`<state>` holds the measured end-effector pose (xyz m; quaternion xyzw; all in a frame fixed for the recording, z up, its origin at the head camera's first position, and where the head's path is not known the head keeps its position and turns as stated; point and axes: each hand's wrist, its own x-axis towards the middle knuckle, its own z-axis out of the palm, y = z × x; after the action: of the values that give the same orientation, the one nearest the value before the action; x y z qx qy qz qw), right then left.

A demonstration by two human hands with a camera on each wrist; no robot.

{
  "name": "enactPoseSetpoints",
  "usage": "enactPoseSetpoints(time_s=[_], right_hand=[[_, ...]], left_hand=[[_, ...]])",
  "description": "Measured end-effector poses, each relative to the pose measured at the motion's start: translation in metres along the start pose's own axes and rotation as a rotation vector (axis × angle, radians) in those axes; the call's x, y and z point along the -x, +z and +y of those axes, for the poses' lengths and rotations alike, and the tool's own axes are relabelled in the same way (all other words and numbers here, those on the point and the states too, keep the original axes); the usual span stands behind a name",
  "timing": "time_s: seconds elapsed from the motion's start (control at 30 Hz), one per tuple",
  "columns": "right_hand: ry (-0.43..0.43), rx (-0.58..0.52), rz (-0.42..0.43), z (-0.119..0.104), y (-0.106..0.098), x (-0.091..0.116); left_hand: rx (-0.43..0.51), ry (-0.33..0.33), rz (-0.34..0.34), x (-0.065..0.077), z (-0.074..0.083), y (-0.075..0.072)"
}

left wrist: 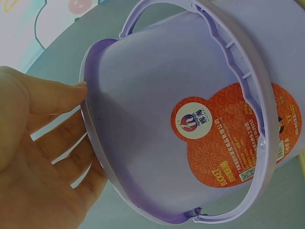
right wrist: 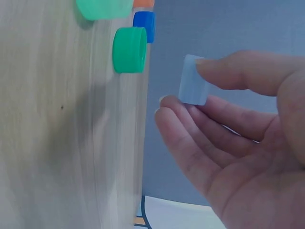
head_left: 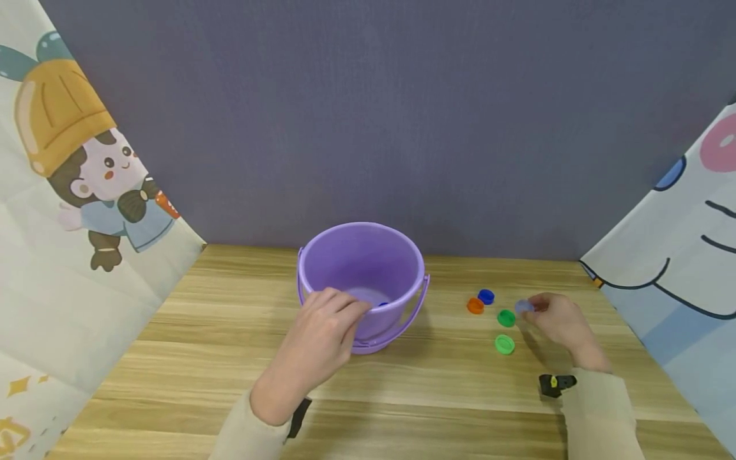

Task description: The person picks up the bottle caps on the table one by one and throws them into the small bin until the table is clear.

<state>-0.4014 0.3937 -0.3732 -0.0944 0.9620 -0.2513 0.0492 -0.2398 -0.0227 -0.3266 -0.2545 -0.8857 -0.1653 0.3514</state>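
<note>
A purple bucket (head_left: 362, 255) stands upright on the wooden table, its handle hanging down at the front. My left hand (head_left: 322, 329) holds the bucket's near rim; in the left wrist view the thumb is on the outside and the other fingers reach behind the rim. Something blue (head_left: 382, 305) shows partly inside the bucket, mostly hidden by the rim. To the right, my right hand (head_left: 560, 319) pinches a translucent pale bottle cap (right wrist: 193, 80) between thumb and fingers, raised off the table. Beside it lie a dark green bottle cap (head_left: 506, 318) and a light green bottle cap (head_left: 505, 344).
An orange bottle cap (head_left: 475, 306) and a blue bottle cap (head_left: 485, 296) lie between the bucket and the green caps. A dark grey panel (head_left: 368, 128) rises behind the table (head_left: 190, 358). Printed cloths hang at the left (head_left: 34, 287) and right.
</note>
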Motion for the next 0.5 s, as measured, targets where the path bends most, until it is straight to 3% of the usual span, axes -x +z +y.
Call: enactPoseSetpoints(time_s=[0.5], right_hand=[[-0.084,-0.016,0.058,-0.006,-0.007,-0.018]], left_hand=[[-0.011,-0.019,0.007,-0.011,0.0,0.007]])
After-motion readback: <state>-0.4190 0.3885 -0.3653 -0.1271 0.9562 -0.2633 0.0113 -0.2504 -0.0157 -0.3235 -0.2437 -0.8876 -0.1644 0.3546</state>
